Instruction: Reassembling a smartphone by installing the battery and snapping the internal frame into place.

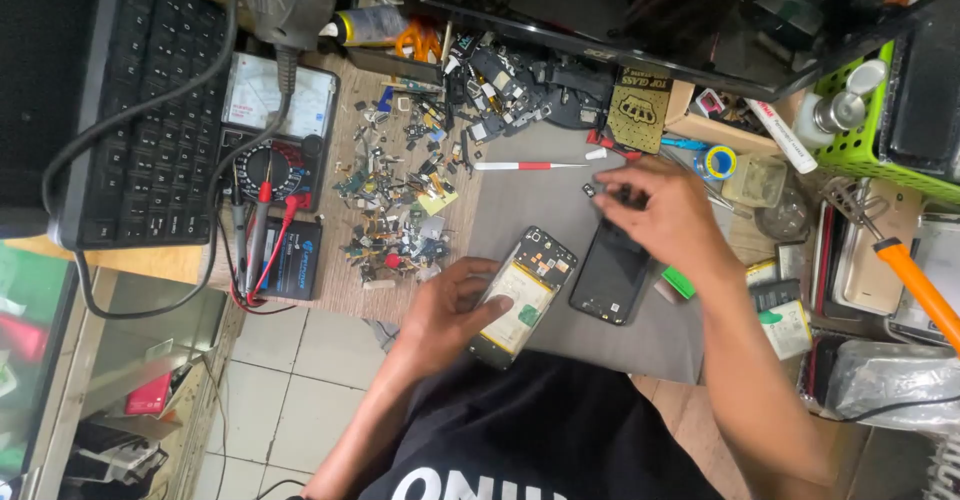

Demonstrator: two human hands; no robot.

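Note:
My left hand [452, 310] holds an opened phone body [523, 294] with its pale battery and circuit board showing, resting at the near edge of a grey work mat [520, 185]. My right hand [665, 210] rests on the top end of a black phone back cover [610, 275] that lies on the mat just right of the opened phone. The fingers pinch around something small and dark near the cover's upper end; I cannot tell what it is.
A heap of small phone parts [400, 195] lies left of the mat. An analog multimeter [275, 130] with probes and a black keyboard [150, 110] sit further left. A red-and-white tool [525, 166] lies at the mat's far edge. A green basket [870, 110] and an orange-handled tool [920, 280] stand right.

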